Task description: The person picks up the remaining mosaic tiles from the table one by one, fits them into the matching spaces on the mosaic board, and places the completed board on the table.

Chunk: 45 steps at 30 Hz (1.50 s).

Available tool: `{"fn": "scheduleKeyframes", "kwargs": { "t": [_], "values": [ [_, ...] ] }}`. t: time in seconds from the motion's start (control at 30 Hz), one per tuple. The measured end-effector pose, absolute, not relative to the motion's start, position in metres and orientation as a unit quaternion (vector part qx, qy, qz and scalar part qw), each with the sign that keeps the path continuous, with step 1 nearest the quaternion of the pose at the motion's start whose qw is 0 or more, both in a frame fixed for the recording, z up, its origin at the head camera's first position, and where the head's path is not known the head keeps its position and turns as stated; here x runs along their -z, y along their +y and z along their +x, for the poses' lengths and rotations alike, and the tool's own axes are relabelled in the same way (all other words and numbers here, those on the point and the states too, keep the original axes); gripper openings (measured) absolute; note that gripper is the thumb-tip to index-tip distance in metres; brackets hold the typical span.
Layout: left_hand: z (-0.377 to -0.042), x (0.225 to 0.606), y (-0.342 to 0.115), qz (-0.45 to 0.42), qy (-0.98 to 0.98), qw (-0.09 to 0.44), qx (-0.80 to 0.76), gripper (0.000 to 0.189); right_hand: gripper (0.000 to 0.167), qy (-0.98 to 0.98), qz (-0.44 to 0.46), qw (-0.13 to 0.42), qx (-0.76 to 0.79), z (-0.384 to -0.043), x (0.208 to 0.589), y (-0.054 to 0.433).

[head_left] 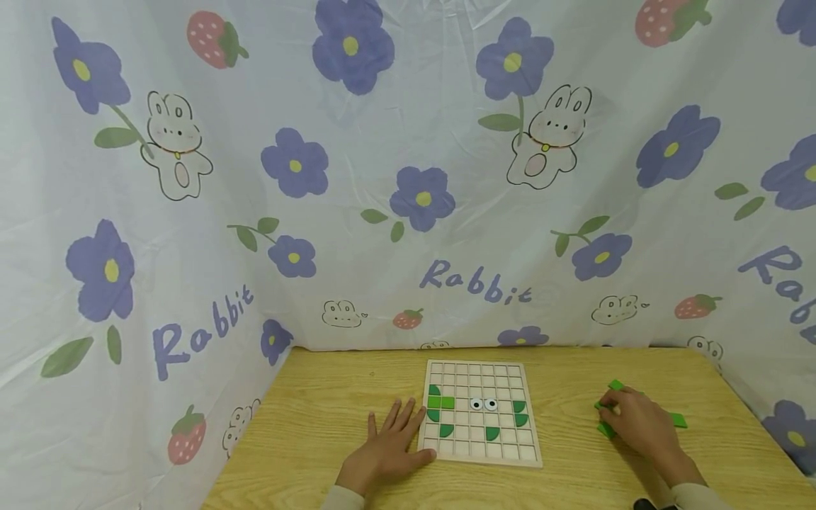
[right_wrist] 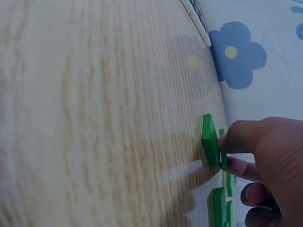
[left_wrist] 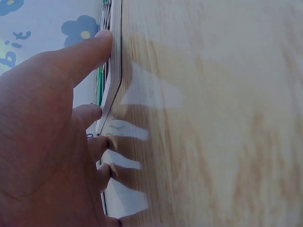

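My left hand lies flat on the table with fingers spread, beside the left edge of a wooden grid board. Its thumb touches the board's near left corner; in the left wrist view the fingertips meet the board's side. Off to the right, my right hand is over a group of loose green tiles. The right wrist view shows its thumb and index finger pinching a thin green tile. Right beside that one is another green tile, and a further green tile lies nearer the wrist.
Set in the board are two bright green square tiles, several dark green quarter-round tiles and two white eye tiles. A loose green tile shows right of my right hand. A printed curtain hangs behind the wooden table.
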<state>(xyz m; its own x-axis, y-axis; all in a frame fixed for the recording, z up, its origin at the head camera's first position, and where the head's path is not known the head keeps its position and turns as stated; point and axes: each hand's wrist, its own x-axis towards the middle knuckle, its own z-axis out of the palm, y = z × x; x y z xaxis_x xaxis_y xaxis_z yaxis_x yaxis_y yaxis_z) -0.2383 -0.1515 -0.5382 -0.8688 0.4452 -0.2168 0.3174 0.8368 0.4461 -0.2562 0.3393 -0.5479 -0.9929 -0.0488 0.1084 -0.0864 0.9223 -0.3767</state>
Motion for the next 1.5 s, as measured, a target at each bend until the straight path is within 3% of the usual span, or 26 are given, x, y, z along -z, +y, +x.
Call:
{"fn": "scheduleKeyframes", "kwargs": {
  "t": [0.8,1.17,1.5],
  "values": [
    [-0.239,0.540,-0.152,0.201,0.946,0.157,-0.201,0.087,0.015,-0.977,0.046,0.052,-0.202,-0.252,0.539,0.330],
    [-0.239,0.538,-0.151,0.197,0.945,0.161,-0.204,0.087,0.012,-0.973,0.069,0.100,-0.197,-0.248,0.540,0.321],
    [-0.240,0.539,-0.151,0.197,0.946,0.160,-0.202,0.088,0.009,-0.969,0.070,0.107,-0.211,-0.247,0.536,0.310]
  ]
}}
